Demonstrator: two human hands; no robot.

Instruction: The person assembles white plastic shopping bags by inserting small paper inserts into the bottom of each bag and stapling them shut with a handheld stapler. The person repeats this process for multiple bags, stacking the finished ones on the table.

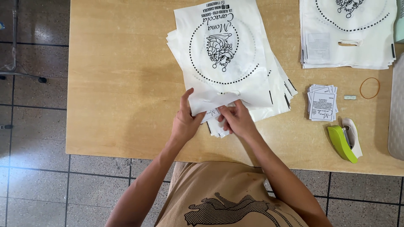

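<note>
- A white plastic bag (225, 54) with a black printed drawing inside a dotted ring is seen on top of a fanned stack of bags (280, 90), which lies on the wooden table (118, 84); its long axis runs away from the person, and its near edge is folded over at the hands.
- That folded near edge is pinched by the left hand (185, 122), thumb raised above the plastic and fingers curled narrowly under it.
- A small printed card (211, 113) is held against the same edge by the right hand (237, 120), its fingertips drawn close together; card and fold are touching, directly ahead of both sets of fingers.
- Both hands are about equally near the fold, the left at its left end and the right at its middle.
- To the right of the stack, apart from it, a small pile of cards (322, 103) is seen.
- Nearer the person than that pile, a green and white stapler (345, 142) lies with its long axis angled away from the table's near edge.
- Further right of the card pile, a small pale block (349, 97) and a rubber band (370, 88) are found.
- A second stack of bags (349, 33) rests beyond the card pile, at the table's far side.
- Nothing is seen standing between the hands and the fold.
</note>
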